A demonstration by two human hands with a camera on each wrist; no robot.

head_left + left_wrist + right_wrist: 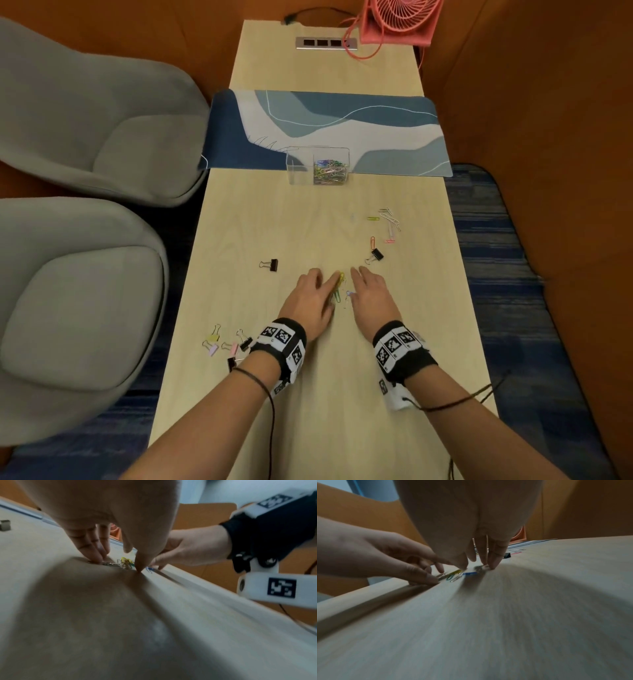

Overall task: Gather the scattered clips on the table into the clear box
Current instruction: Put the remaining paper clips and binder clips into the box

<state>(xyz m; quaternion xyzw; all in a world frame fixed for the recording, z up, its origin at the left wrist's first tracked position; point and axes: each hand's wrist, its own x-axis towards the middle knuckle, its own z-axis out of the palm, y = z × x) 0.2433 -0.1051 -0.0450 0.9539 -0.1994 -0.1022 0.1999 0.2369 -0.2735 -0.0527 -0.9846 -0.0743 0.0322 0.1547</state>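
Two hands are down on the table (pixel 394 342) at once, left hand (pixel 310 301) and right hand (pixel 371 298) palms-down and angled toward each other, a small heap of paper clips (pixel 339 289) caught between them. Fingers on both sides are fairly straight with tips on the wood, corralling rather than pinching, so neither hand holds anything lifted; the left wrist view shows the left fingertips (pixel 96 559) pressing at one edge of the pile and the thumb tip touching down beside a yellow clip (pixel 126 560). From the right wrist, a blue clip (pixel 470 573) lies flat just beside the right fingertips (pixel 493 566), so that side is herding too. My read: they're raking the loose ones into one bunch, because thin flat wire is hard to pick off a smooth top one by one. Farther up, at the near edge of the blue desk mat (pixel 239 137), sits the clear box (pixel 318 164) with a colourful tangle of clips already in its right compartment; the left one looks empty. Plenty left, though: a black binder clip (pixel 270 265) alone to the left, another black one (pixel 376 255) to the right, near a loose string of paper clips (pixel 388 222), and a cluster of pastel binder clips (pixel 222 344) near the left wrist. I'd call this partway done, and the scoop needs both hands closing snugly or clips will skate out.
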